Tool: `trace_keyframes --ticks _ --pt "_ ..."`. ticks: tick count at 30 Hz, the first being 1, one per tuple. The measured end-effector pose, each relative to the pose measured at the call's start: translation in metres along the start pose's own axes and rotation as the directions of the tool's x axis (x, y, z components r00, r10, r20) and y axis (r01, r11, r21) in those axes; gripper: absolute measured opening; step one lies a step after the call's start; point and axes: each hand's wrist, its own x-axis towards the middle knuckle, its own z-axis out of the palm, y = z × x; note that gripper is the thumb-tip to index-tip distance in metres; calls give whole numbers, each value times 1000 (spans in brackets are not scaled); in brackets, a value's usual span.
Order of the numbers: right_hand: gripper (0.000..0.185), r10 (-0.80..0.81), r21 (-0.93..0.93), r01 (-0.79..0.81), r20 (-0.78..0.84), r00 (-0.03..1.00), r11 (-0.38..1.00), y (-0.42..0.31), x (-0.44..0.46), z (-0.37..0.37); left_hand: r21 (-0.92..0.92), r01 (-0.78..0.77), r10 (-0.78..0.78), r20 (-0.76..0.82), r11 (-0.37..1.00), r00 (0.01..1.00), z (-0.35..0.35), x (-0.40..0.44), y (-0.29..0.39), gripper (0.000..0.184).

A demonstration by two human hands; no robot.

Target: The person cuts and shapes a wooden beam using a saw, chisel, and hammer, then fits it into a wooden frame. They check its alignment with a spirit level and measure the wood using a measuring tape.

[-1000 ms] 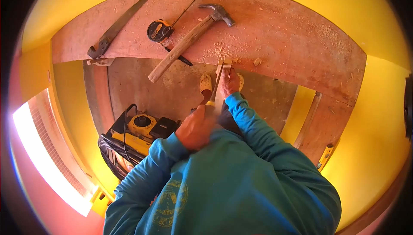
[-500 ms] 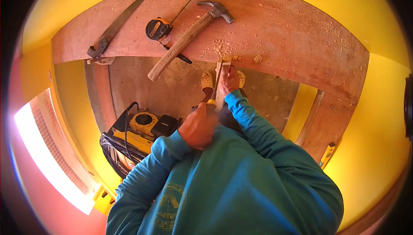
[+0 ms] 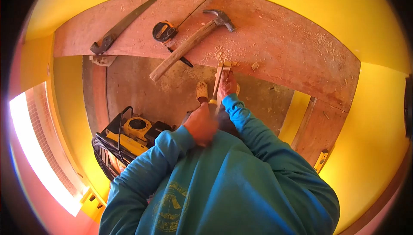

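Observation:
My left hand (image 3: pixel 201 125), slightly blurred, is closed round the handle of a chisel (image 3: pixel 217 82). Its long narrow blade points away from me, with a yellow band near my fingers. The blade tip lies along the end of a pale wooden piece (image 3: pixel 226 66) at the bench edge. Gripping that wood from the right side is my right hand (image 3: pixel 228 84), fingers wrapped round it just below the end. Part of the wood is hidden by my hands. Wood shavings (image 3: pixel 221 55) lie on the bench just beyond the tip.
A claw hammer (image 3: pixel 185 48), a tape measure (image 3: pixel 164 31) and a handsaw (image 3: pixel 129 22) lie on the reddish wooden bench (image 3: pixel 275 33). A yellow-and-black machine (image 3: pixel 135 129) with coiled black cable stands at left on the floor. A yellow level (image 3: pixel 321 161) is at right.
The camera view has shifted slightly, so the bench tools appear lower. My left hand and the chisel stay at the wood, with little clear movement between them; my right hand keeps its hold.

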Motion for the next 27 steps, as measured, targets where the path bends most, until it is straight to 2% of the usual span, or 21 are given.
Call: trace_keyframes --ticks 2,3,4,5,6,8,10,12,16,18,19,22,24,26,27 --pt "46 59 -109 -55 33 998 992 -19 -3 -3 -11 7 -8 -20 1000 1000 -2 6 0 24" --pt "40 -7 -182 14 41 999 983 -13 0 -6 -34 -51 49 -49 998 998 -9 20 5 24" --pt "34 -72 -253 82 49 996 964 -9 1 -9 -105 -31 23 -81 994 996 -11 19 7 25" --pt "34 -40 -181 46 38 999 982 -4 -2 -8 -176 -17 -3 -113 984 994 -12 17 11 25" --pt "34 -8 -98 10 21 1000 995 0 2 -4 -282 52 -95 -140 958 986 -13 3 15 26" --pt "35 -19 -57 22 44 999 998 16 -2 -4 -455 165 -234 -99 875 967 -22 -19 30 28" --pt "36 -19 -55 22 53 998 998 14 1 -5 -560 239 -289 -1 793 957 -44 -29 48 30" --pt "38 15 -99 -8 67 998 995 1 1 -9 -537 276 -281 74 797 957 -46 -27 51 32" --pt "45 -55 62 54 10 998 997 -5 -1 -2 -559 318 -300 128 766 945 -40 -21 42 35" --pt "43 -41 81 39 31 999 996 15 0 -3 -502 183 -159 90 846 983 -33 -20 29 35" --pt "42 -46 72 43 34 998 997 2 -3 -4 -470 112 -88 75 876 993 -30 -21 25 35" --pt "38 -57 5 57 39 998 998 -16 -6 -7 -435 256 -236 101 863 966 -36 -20 35 34" --pt "36 -52 -98 55 33 998 994 -6 -3 -7 -353 93 -85 39 931 996 -30 -21 28 33" --pt "37 -78 -55 80 38 996 995 -2 -3 -7 -298 52 -43 37 953 998 -27 -22 23 28" --pt "37 -90 -32 92 39 995 995 -8 -3 -6 -287 95 -81 60 953 995 -27 -22 21 24"
